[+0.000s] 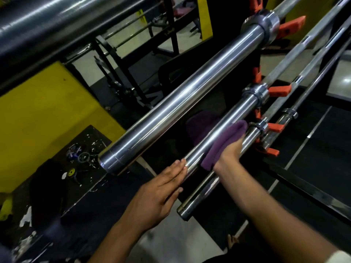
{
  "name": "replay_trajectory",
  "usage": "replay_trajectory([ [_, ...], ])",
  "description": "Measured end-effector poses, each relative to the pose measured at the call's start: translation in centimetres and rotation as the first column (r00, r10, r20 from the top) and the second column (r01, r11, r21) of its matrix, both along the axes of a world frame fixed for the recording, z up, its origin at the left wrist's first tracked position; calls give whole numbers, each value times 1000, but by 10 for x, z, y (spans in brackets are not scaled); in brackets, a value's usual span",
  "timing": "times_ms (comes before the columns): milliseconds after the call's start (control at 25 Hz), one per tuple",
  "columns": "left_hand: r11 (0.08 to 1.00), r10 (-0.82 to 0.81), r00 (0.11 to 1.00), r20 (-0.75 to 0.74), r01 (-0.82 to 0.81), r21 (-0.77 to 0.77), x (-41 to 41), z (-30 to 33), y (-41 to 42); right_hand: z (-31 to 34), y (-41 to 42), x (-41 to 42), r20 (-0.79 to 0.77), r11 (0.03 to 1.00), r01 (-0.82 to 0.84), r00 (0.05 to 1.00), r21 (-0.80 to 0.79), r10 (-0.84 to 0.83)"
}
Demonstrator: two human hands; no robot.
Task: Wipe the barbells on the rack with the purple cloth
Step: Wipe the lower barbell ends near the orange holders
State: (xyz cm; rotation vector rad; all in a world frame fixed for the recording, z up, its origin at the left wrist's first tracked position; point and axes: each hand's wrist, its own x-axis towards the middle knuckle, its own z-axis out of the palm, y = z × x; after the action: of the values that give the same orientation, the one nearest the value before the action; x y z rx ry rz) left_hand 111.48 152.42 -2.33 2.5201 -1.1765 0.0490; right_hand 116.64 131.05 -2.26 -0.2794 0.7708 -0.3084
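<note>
Purple cloth (224, 143) wraps smooth chrome barbell sleeve (214, 136).

Top barbell (190, 95) above middle barbell (228, 120), lower barbell (199, 194) beneath, cloth (222, 145) on middle barbell, rack (256, 76) behind

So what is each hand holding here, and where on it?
The right hand grips the purple cloth around its middle, pressing it to the second barbell sleeve. The left hand holds nothing; its straight fingers touch that sleeve's end.
</note>
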Motion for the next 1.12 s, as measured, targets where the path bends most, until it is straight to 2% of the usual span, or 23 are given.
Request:
replay_trajectory([
  [120, 1000, 6, 1000, 12, -6, 19, 1, 1, -1, 10, -30, 15, 1, 994, 51, 999, -98, -51],
  [200, 1000, 9, 999, 33, -9, 15, 1, -1, -1, -16, 1, 1, -3, 989, -64, 998, -134, 64],
  [280, 1000, 5, 1000, 23, -5, 10, 1, -1, -1, -27, 34, -16, -48, 983, -165, 986, -83, 162],
  [360, 1000, -6, 1000, 7, 6, 17, 0, -1, 0, -24, 29, -12, -31, 992, -119, 993, -49, 118],
  [480, 993, -3, 999, 39, -1, 114, -1, 0, 0, -10, -5, 11, 79, 993, -9, 997, -120, 19],
  [640, 954, -199, 945, 258, 127, 272, -14, 55, 4, -26, 27, -10, 170, 973, -48, 982, -225, 87],
  [720, 953, -258, 895, 364, 175, 246, -17, 102, 9, -29, 42, -17, 201, 968, -48, 974, -248, 100],
  [840, 964, -249, 823, 511, 159, 214, 5, 148, 19, -29, 51, -12, 210, 952, 51, 978, -303, 15],
  [920, 975, -184, 876, 447, 104, 196, 23, 159, 17, -38, 70, -19, 137, 917, 34, 990, -396, 23],
  [1040, 971, -137, 977, 164, 100, 216, 42, 159, 7, -60, 134, -51, 64, 940, -157, 981, -304, 184],
  [1120, 963, -154, 981, 120, 122, 239, 49, 158, 3, -52, 175, -79, 17, 943, -173, 982, -286, 186],
])
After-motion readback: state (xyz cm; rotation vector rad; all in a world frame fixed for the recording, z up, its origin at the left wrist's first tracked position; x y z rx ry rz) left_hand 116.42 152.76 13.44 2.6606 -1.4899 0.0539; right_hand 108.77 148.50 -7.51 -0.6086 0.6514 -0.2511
